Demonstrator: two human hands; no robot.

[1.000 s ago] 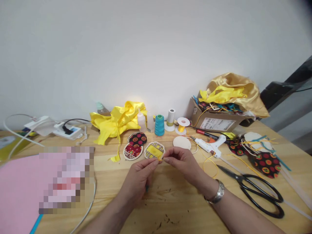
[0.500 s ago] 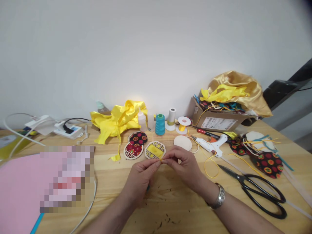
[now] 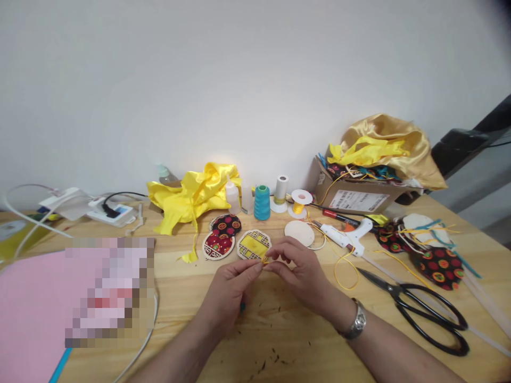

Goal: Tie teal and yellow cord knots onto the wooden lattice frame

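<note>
Above the middle of the table, my left hand (image 3: pixel 232 290) is closed, its thumb and forefinger pinching a thin yellow cord (image 3: pixel 265 260). My right hand (image 3: pixel 301 274), with a silver bracelet at the wrist, meets it from the right. Its thumb and fingertips are close around the same cord, which makes a small loop between the two hands. Just behind the fingertips lies a wooden fretwork piece (image 3: pixel 254 246) backed with yellow cloth. A bit of teal shows under my left hand, too small to name. Left of the fretwork lies a gourd-shaped piece (image 3: pixel 220 239) with dark red patterned cloth.
Black-handled scissors (image 3: pixel 411 308) and a white glue gun (image 3: pixel 347 235) lie at the right. Behind stand a teal thread cone (image 3: pixel 262 203), a yellow cord spool (image 3: pixel 299 205) and yellow satin (image 3: pixel 191 197). A cardboard box (image 3: pixel 355 199) holds fabric. Pink sheets (image 3: pixel 32 308) lie left.
The right fingers have loosened from a tight pinch and lifted slightly apart at the cord. A small cord loop now shows at the fingertips. My left hand stays nearly where it was.
</note>
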